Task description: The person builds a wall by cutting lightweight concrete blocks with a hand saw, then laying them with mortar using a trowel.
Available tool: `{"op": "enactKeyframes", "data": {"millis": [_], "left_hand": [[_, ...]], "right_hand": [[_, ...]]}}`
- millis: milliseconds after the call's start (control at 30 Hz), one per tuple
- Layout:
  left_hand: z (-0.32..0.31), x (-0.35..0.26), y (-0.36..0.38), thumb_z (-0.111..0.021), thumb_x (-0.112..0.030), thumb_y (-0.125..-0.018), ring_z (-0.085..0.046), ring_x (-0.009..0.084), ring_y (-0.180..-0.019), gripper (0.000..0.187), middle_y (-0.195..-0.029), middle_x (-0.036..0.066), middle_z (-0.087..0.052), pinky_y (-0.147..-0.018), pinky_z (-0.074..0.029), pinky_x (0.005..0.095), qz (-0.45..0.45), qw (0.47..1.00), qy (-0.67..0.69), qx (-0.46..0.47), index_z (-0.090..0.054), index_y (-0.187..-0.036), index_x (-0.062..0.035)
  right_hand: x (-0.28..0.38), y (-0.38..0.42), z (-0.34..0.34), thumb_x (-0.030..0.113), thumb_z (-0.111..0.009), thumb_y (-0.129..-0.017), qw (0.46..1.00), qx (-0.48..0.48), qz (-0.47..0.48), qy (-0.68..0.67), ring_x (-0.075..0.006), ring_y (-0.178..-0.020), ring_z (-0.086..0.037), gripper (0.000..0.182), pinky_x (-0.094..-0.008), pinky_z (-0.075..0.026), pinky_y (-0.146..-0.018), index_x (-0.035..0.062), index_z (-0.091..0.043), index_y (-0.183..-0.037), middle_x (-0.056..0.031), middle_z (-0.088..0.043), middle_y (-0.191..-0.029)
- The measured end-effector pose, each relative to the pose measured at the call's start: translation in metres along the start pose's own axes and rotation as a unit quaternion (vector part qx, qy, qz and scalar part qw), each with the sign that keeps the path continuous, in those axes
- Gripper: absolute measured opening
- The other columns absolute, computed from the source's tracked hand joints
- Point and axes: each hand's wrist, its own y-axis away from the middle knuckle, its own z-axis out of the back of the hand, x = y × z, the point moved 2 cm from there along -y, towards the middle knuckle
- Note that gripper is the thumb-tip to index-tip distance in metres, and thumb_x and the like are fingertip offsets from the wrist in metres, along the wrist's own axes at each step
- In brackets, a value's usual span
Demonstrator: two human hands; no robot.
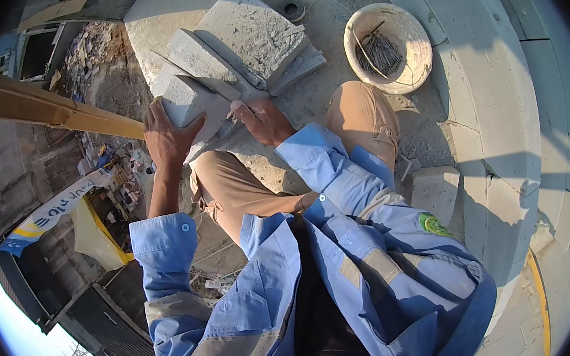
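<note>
My left hand (pixel 169 133) grips the near end of a small light-grey concrete block (pixel 180 97), its thumb spread away from the fingers. Close by on the right, my right hand (pixel 264 121) is closed, thumb pointing forward, around something small that I cannot make out. A thin dark straight edge runs diagonally between the small block and a longer grey block (pixel 201 57) behind it. Beyond these, a large dusty concrete slab (pixel 250 34) lies tilted over another flat piece (pixel 298 68).
A whitish bucket (pixel 418 62) with many nails (pixel 381 54) stands near my right knee. A dark ring (pixel 292 10) lies behind the slab. Grey block walling (pixel 484 104) rises on the right. A wooden beam (pixel 59 110) crosses at left, above a drop to rubble and a banner (pixel 61 208).
</note>
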Motion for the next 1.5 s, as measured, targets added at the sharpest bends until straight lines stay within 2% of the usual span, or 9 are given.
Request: {"op": "enactKeyframes", "data": {"millis": [467,633,800,867,1067,1167,1400,1467,1500], "left_hand": [[-0.001,0.002,-0.003,-0.090,-0.043,-0.063,-0.058,0.0416,-0.103,0.089,-0.112,0.023,-0.059,-0.089,-0.047,0.0487,0.006,1.000,0.019,-0.003,-0.048,-0.127,0.0030],[-0.006,0.003,0.005,-0.090,-0.043,-0.063,-0.058,0.0417,-0.104,0.089,-0.113,0.024,-0.059,-0.088,-0.047,0.0490,0.000,1.000,0.016,0.004,-0.049,-0.127,0.0031],[-0.003,0.004,-0.002,-0.090,-0.042,-0.062,-0.058,0.0416,-0.104,0.089,-0.114,0.023,-0.059,-0.088,-0.048,0.0488,-0.002,1.000,0.006,0.000,-0.049,-0.127,0.0035],[-0.004,0.001,-0.004,-0.090,-0.043,-0.062,-0.058,0.0415,-0.104,0.089,-0.113,0.023,-0.059,-0.089,-0.048,0.0487,-0.003,1.000,0.017,-0.003,-0.049,-0.127,0.0036],[-0.001,0.004,-0.001,-0.090,-0.043,-0.062,-0.058,0.0411,-0.103,0.088,-0.112,0.023,-0.059,-0.090,-0.047,0.0487,-0.006,1.000,0.002,-0.004,-0.050,-0.126,0.0036],[-0.007,0.005,-0.002,-0.090,-0.041,-0.062,-0.058,0.0412,-0.103,0.088,-0.112,0.023,-0.060,-0.089,-0.047,0.0488,-0.028,0.999,0.018,-0.005,-0.050,-0.125,0.0040],[-0.004,0.001,-0.007,-0.090,-0.042,-0.061,-0.058,0.0409,-0.102,0.087,-0.111,0.023,-0.060,-0.088,-0.047,0.0485,-0.015,1.000,0.018,-0.008,-0.050,-0.124,0.0036],[-0.004,0.002,-0.002,-0.090,-0.043,-0.062,-0.058,0.0410,-0.102,0.087,-0.110,0.023,-0.059,-0.088,-0.047,0.0483,-0.022,0.999,0.024,-0.013,-0.050,-0.123,0.0039],[-0.002,0.004,0.006,-0.090,-0.043,-0.062,-0.058,0.0410,-0.102,0.087,-0.110,0.023,-0.059,-0.088,-0.047,0.0483,-0.017,1.000,0.019,-0.004,-0.050,-0.123,0.0039]], "right_hand": [[-0.013,0.012,-0.001,0.058,-0.043,-0.099,0.998,-0.023,0.004,-0.062,-0.0450,-0.074,-0.059,0.062,-0.0482,-0.046,-0.068,0.0010,-0.067,-0.092,-0.0249,-0.064,-0.081],[0.001,0.013,0.007,0.055,-0.045,-0.099,0.999,-0.029,0.030,0.019,-0.0459,-0.074,-0.058,0.059,-0.0485,-0.045,-0.069,0.0012,-0.065,-0.087,-0.0258,-0.063,-0.079],[-0.048,0.001,0.009,0.058,-0.045,-0.098,0.995,0.007,-0.083,0.051,-0.0437,-0.069,-0.054,0.063,-0.0491,-0.043,-0.068,-0.0011,-0.063,-0.084,-0.0265,-0.060,-0.076],[-0.019,0.007,0.006,0.057,-0.043,-0.101,0.998,-0.025,0.048,-0.034,-0.0277,-0.063,-0.040,0.063,-0.0451,-0.038,-0.065,-0.0007,-0.055,-0.080,-0.0179,-0.046,-0.065],[-0.037,-0.002,0.014,0.058,-0.042,-0.102,0.998,0.011,-0.055,0.001,-0.0210,-0.064,-0.041,0.062,-0.0415,-0.037,-0.063,0.0012,-0.051,-0.077,-0.0110,-0.043,-0.064],[-0.023,0.007,0.003,0.059,-0.043,-0.101,0.998,-0.034,0.023,-0.035,-0.0191,-0.063,-0.040,0.063,-0.0407,-0.037,-0.063,0.0017,-0.049,-0.075,-0.0097,-0.043,-0.063],[-0.031,-0.007,0.008,0.060,-0.042,-0.102,0.997,0.004,-0.070,-0.011,-0.0175,-0.066,-0.041,0.064,-0.0395,-0.038,-0.063,0.0024,-0.052,-0.075,-0.0086,-0.045,-0.065],[-0.019,0.007,0.000,0.054,-0.046,-0.100,0.998,-0.024,-0.034,-0.053,-0.0317,-0.069,-0.054,0.060,-0.0440,-0.044,-0.070,-0.0017,-0.066,-0.089,-0.0223,-0.059,-0.073],[-0.027,0.011,-0.006,0.054,-0.046,-0.100,0.997,-0.018,-0.041,-0.059,-0.0317,-0.069,-0.054,0.060,-0.0440,-0.044,-0.070,-0.0017,-0.066,-0.089,-0.0223,-0.059,-0.073]]}}
